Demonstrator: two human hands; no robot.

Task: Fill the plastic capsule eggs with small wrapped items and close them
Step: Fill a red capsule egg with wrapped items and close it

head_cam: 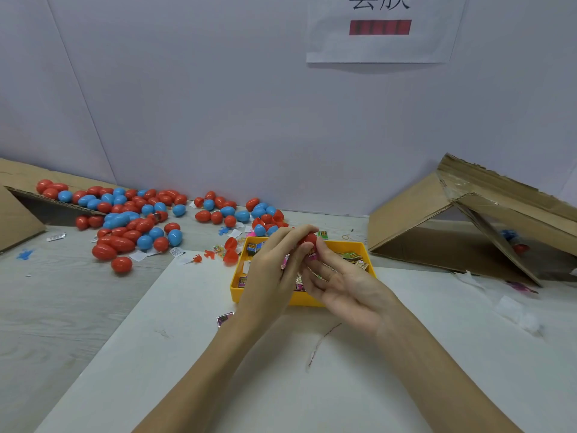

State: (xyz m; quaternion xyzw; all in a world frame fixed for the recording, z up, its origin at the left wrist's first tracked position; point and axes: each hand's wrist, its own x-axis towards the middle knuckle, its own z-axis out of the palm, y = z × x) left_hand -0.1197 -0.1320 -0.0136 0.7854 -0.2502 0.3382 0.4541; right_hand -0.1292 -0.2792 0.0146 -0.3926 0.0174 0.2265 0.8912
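where the yellow tray [237, 287] ends, left hand [274, 270] and right hand [340, 284] (seemingly both) pinch a red egg [309, 239].

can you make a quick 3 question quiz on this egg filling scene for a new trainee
1. True or false: both hands are on the same red egg.
2. Which holds the small wrapped items? A) yellow tray B) cardboard box C) white sheet
3. Fill in: the loose eggs piled on the person's left are red and ____.

Key:
1. True: the left hand and right hand meet on it, over the tray.
2. A
3. blue
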